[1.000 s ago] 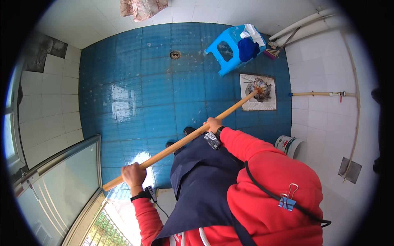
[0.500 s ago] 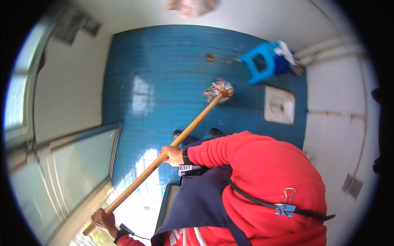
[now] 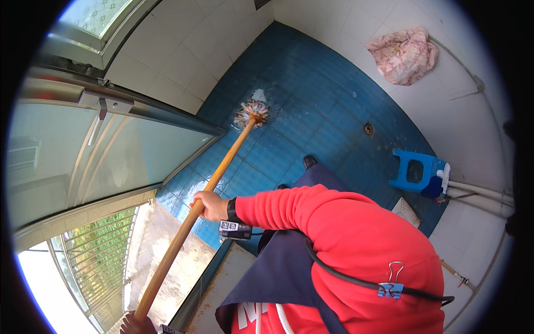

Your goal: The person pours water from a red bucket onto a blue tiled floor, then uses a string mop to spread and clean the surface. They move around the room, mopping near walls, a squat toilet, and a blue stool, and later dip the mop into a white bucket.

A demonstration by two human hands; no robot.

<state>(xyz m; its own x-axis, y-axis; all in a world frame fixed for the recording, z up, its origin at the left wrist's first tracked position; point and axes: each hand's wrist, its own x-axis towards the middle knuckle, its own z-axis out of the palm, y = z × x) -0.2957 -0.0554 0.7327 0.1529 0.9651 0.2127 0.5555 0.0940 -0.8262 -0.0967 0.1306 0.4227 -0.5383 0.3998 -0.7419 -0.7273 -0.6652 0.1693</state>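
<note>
A long wooden mop (image 3: 236, 150) slants across the floor, its handle running from the lower left up to a round head of multicoloured cloth strips. That mop head (image 3: 251, 113) rests on the wet blue tiles. Partway down the handle, my right hand (image 3: 210, 205) is wrapped round the wood, a black band and a small dark box at its wrist. My left hand (image 3: 137, 324) grips the handle near its lower end, partly cut off by the picture's edge. My shoes show on the floor below the mop head.
A glass door (image 3: 111, 150) stands at the left, beside an opening with a railing (image 3: 97, 261). At the right are a blue plastic stool (image 3: 396, 172) with cloths, a squat toilet (image 3: 406, 211) and wall pipes (image 3: 484, 195). A floor drain (image 3: 368, 129) lies ahead; a pink bag (image 3: 405, 55) hangs on the wall.
My view has turned left, so the stool and drain now appear farther right. The mop head has moved toward the wall by the glass door. Both hands still hold the handle.
</note>
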